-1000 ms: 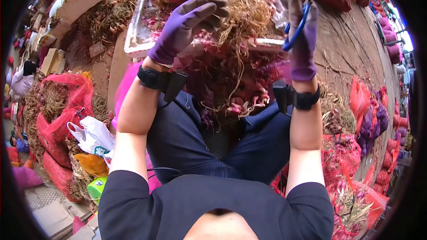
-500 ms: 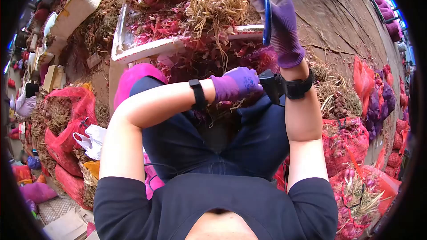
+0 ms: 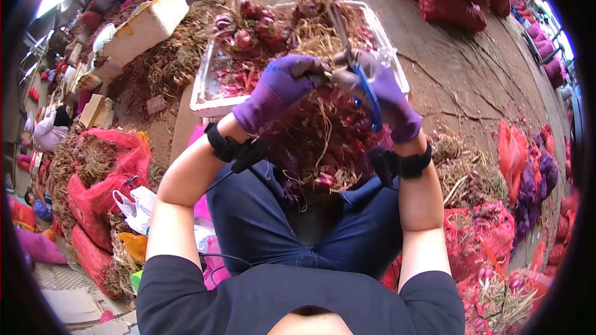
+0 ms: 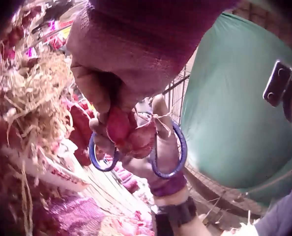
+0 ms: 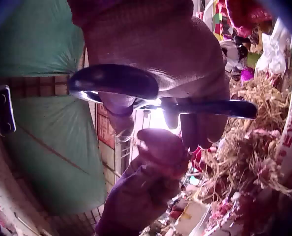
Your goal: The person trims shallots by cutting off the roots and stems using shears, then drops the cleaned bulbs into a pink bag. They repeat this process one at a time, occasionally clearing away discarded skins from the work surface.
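My left hand point(image 3: 282, 87), in a purple glove, pinches a small red shallot point(image 4: 124, 130) with stringy roots, held up over my lap. Right beside it my right hand point(image 3: 388, 102), also gloved, grips blue-handled scissors point(image 3: 367, 96) with fingers through the loops point(image 4: 178, 152); the blades point(image 5: 219, 108) point toward the shallot. The two hands nearly touch. Under them a heap of shallot skins and dry roots point(image 3: 316, 149) lies on my lap. A white tray point(image 3: 205, 102) of shallots and roots stands just beyond the hands.
Red mesh sacks point(image 3: 99, 174) with roots lie at my left, and more red and purple sacks point(image 3: 518, 161) at my right. A white foam box point(image 3: 146, 25) stands at the far left. A white plastic bag point(image 3: 139, 201) lies by my left knee. Bare dirt ground point(image 3: 472, 68) stretches to the right.
My left hand dropped to the heap on my lap, then came back up with a shallot. My right hand lowered the scissors from over the tray to meet it.
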`<action>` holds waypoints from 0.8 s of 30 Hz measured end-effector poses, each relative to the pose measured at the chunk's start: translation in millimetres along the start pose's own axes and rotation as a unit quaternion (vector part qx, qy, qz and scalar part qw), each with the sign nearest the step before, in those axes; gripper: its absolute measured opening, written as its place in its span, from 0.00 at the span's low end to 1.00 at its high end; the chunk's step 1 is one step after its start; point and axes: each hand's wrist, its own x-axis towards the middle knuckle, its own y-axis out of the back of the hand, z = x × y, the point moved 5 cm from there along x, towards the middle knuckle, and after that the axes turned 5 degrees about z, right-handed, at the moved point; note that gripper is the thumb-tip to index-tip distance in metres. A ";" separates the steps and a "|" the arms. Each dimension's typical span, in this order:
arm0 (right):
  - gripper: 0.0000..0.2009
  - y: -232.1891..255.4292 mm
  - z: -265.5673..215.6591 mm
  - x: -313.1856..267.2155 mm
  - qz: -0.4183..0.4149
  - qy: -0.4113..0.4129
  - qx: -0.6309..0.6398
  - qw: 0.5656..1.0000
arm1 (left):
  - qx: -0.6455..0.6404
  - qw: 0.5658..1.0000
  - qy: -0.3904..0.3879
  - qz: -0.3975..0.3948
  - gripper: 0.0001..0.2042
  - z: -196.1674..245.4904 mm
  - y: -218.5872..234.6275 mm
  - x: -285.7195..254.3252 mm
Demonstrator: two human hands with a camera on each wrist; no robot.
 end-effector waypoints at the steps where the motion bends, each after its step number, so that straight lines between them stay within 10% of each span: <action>1: 0.18 -7.1 0.7 0.9 -0.008 0.019 -0.011 1.000 | 0.023 1.000 0.011 0.012 0.08 -10.1 6.3 -0.5; 6: 0.22 -15.3 26.1 11.1 0.035 0.051 -0.016 0.998 | 0.041 0.997 0.041 0.051 0.09 7.7 16.5 -8.5; 9: 0.21 -6.7 34.3 14.3 0.096 0.037 0.088 0.991 | -0.249 0.932 0.086 0.248 0.13 -11.1 41.1 -10.4; 12: 0.19 -12.5 35.0 12.7 0.163 0.072 0.129 0.976 | -0.120 0.982 0.114 0.090 0.26 -21.0 6.7 -11.9; 14: 0.16 -27.6 33.9 13.9 0.136 0.105 0.202 0.964 | -0.315 0.936 0.150 -0.041 0.33 -13.2 -26.0 -16.5; 24: 0.12 -29.4 35.3 13.3 0.257 0.251 -0.013 0.933 | -0.400 0.915 0.052 -0.031 0.21 -10.1 -33.4 -9.8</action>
